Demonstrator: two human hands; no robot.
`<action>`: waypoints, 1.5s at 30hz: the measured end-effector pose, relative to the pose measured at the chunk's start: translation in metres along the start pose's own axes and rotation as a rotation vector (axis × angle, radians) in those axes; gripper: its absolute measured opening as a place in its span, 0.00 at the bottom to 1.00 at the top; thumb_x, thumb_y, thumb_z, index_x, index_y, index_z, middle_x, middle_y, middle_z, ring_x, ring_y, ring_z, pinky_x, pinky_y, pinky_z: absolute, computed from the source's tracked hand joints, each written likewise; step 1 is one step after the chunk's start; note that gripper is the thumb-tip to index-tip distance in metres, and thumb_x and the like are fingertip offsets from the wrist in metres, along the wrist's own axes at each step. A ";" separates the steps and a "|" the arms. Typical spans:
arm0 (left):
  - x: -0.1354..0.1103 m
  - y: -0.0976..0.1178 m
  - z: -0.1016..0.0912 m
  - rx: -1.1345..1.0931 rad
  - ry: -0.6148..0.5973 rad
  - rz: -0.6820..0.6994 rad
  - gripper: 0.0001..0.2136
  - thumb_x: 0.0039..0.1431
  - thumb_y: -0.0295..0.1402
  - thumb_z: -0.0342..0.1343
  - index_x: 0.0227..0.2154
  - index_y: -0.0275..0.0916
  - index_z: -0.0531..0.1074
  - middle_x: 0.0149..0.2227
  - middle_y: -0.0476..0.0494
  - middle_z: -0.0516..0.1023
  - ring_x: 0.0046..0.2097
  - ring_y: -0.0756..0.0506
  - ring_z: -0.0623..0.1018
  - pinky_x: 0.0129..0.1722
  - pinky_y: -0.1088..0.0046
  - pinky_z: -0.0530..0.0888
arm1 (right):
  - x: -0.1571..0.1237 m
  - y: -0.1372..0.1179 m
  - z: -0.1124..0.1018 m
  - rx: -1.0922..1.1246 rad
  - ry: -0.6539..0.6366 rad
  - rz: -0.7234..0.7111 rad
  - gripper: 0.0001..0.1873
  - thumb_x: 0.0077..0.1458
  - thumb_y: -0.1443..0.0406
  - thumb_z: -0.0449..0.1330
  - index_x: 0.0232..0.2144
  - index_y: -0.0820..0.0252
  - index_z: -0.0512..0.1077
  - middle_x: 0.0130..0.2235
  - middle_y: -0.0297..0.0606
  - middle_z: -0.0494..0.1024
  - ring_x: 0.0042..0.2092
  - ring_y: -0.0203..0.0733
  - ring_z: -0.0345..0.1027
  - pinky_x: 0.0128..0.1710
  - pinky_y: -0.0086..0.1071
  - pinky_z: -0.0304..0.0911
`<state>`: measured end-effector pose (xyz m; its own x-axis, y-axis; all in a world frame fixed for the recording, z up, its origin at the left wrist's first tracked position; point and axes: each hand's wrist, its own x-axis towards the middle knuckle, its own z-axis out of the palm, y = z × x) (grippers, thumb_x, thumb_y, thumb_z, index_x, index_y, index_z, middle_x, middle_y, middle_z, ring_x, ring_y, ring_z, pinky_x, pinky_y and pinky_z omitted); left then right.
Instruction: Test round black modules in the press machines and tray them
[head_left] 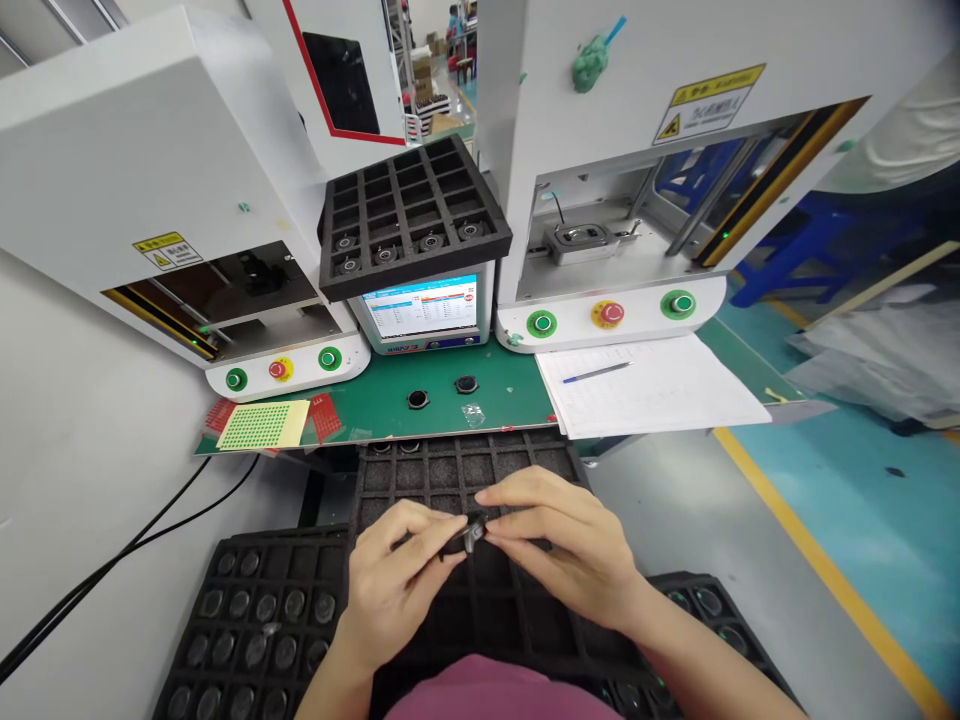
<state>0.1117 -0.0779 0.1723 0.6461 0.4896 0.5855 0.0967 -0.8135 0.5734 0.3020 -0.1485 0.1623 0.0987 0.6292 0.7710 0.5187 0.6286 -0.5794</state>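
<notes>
In front of me, a small dark watch case [473, 534] is held nearly edge-on above a black foam tray [495, 610]. My left hand [394, 575] pinches its left side between thumb and fingers. From the right, the fingertips of my right hand [566, 545] close on its other edge. My fingers partly cover it, so its face cannot be made out. Two similar round watch cases, one on the left [418, 400] and one on the right [466, 384], lie on the green table [510, 375] beyond my hands.
White machines, left [217, 120] and right [615, 130], flank a screen [424, 305] topped by a foam tray [416, 215]. Papers with a pen [596, 373] and a green-dot sticker sheet [262, 425] lie on the table. Filled trays sit low at left [251, 625] and right [709, 605].
</notes>
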 end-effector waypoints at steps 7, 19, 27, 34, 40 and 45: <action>0.001 0.007 0.007 0.099 0.086 0.019 0.13 0.60 0.22 0.57 0.47 0.38 0.75 0.31 0.46 0.76 0.36 0.49 0.79 0.36 0.74 0.79 | -0.002 0.001 0.007 -0.141 0.038 -0.055 0.06 0.58 0.73 0.58 0.33 0.60 0.72 0.34 0.45 0.83 0.33 0.40 0.76 0.33 0.34 0.74; 0.004 0.012 0.034 0.441 0.287 0.046 0.11 0.60 0.22 0.56 0.44 0.37 0.75 0.30 0.46 0.79 0.35 0.47 0.81 0.39 0.73 0.80 | -0.024 0.012 0.046 -0.383 0.369 0.000 0.08 0.61 0.72 0.54 0.33 0.57 0.70 0.37 0.43 0.80 0.33 0.39 0.77 0.37 0.35 0.75; 0.014 -0.034 0.012 0.429 0.640 -0.350 0.06 0.59 0.30 0.59 0.38 0.37 0.79 0.30 0.46 0.77 0.32 0.50 0.78 0.35 0.77 0.76 | -0.055 0.057 0.082 -0.279 0.446 0.167 0.07 0.62 0.73 0.53 0.37 0.58 0.69 0.37 0.42 0.78 0.39 0.40 0.76 0.37 0.33 0.75; 0.033 -0.055 0.000 -0.228 0.746 -0.738 0.15 0.42 0.41 0.69 0.31 0.36 0.80 0.32 0.46 0.81 0.35 0.48 0.79 0.37 0.79 0.77 | -0.101 0.110 0.136 -0.201 0.190 0.176 0.19 0.69 0.63 0.45 0.27 0.57 0.68 0.24 0.32 0.75 0.24 0.33 0.72 0.24 0.23 0.67; 0.039 -0.057 0.007 -0.612 0.704 -0.924 0.18 0.33 0.41 0.73 0.27 0.35 0.79 0.29 0.46 0.80 0.30 0.50 0.77 0.28 0.79 0.77 | -0.133 0.127 0.147 -0.174 0.042 0.341 0.19 0.70 0.63 0.44 0.29 0.60 0.69 0.26 0.32 0.75 0.25 0.32 0.70 0.25 0.25 0.65; 0.043 -0.058 -0.001 -0.759 0.742 -1.103 0.13 0.32 0.29 0.73 0.24 0.34 0.78 0.27 0.47 0.80 0.27 0.51 0.77 0.24 0.80 0.77 | -0.145 0.141 0.155 -0.150 -0.037 0.417 0.15 0.68 0.64 0.49 0.30 0.62 0.69 0.28 0.31 0.75 0.27 0.32 0.69 0.27 0.26 0.65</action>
<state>0.1331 -0.0094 0.1645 -0.0209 0.9529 -0.3024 -0.2871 0.2840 0.9148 0.2296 -0.0809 -0.0723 0.2968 0.8324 0.4679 0.5585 0.2462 -0.7921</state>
